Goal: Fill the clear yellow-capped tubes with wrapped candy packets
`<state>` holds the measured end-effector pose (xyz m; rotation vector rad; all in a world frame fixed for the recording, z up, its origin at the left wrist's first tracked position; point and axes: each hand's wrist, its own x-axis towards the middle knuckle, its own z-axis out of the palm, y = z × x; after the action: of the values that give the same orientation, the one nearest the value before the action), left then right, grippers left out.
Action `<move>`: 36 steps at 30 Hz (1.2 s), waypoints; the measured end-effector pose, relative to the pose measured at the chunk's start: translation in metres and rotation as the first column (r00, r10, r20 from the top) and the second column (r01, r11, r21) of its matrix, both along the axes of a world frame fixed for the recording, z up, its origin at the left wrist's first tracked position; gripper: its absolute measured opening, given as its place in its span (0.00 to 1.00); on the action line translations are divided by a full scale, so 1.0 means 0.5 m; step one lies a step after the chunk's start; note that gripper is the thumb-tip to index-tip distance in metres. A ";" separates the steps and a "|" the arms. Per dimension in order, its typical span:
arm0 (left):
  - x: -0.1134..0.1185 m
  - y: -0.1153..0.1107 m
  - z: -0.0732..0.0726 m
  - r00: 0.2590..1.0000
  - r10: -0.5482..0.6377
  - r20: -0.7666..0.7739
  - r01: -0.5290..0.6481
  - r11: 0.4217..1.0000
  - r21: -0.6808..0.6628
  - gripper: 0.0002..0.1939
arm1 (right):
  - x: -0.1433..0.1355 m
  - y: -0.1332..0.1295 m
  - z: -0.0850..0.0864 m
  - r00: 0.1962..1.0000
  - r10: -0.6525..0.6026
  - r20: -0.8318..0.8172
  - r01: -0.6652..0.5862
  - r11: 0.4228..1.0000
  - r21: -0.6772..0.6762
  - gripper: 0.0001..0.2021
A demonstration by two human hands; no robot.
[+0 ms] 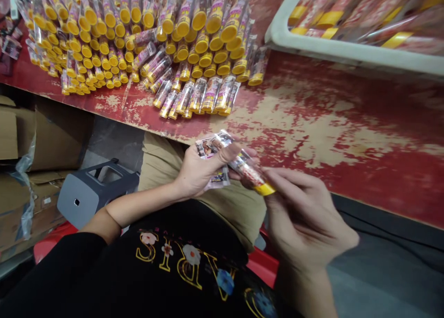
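Note:
Above my lap, a clear plastic tube with a yellow cap [251,173] slants between my two hands, red and white pieces showing inside. My left hand [199,172] is closed round its upper end, the thumb lying across it. That same hand also holds several printed plastic sleeves [217,177], partly covered by the fingers. My right hand [298,211] pinches the yellow-capped end between thumb and fingers, slightly blurred. Beyond the hands, many similar yellow-capped tubes in printed sleeves [210,96] lie stacked on the table.
The red table [312,123] has worn paint, its front edge close to my hands. A white tray [347,49] of tubes stands at the back right. To the left are a grey plastic box-like object [79,197] and cardboard boxes [58,137]. Dark cables [388,234] run under the table.

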<state>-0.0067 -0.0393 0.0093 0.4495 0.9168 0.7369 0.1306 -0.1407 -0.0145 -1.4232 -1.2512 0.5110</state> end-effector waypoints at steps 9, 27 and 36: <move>-0.016 -0.028 0.031 0.995 -0.075 0.059 0.080 0.994 -0.073 0.35 | -0.025 0.034 -0.003 0.970 -0.234 0.067 0.226 0.968 0.105 0.29; -0.031 -0.002 0.010 0.996 -0.052 0.077 0.056 0.997 -0.057 0.33 | -0.037 0.061 -0.007 0.979 -0.188 0.078 0.183 0.981 0.072 0.28; -0.027 0.009 0.000 0.999 -0.017 0.049 0.021 0.994 -0.104 0.32 | -0.041 0.070 -0.018 0.967 -0.246 0.073 0.246 0.969 -0.002 0.14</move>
<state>-0.0204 -0.0347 0.0092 0.3469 0.9007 0.6764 0.1100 -0.1058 -0.0234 -1.5928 -1.1090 0.2995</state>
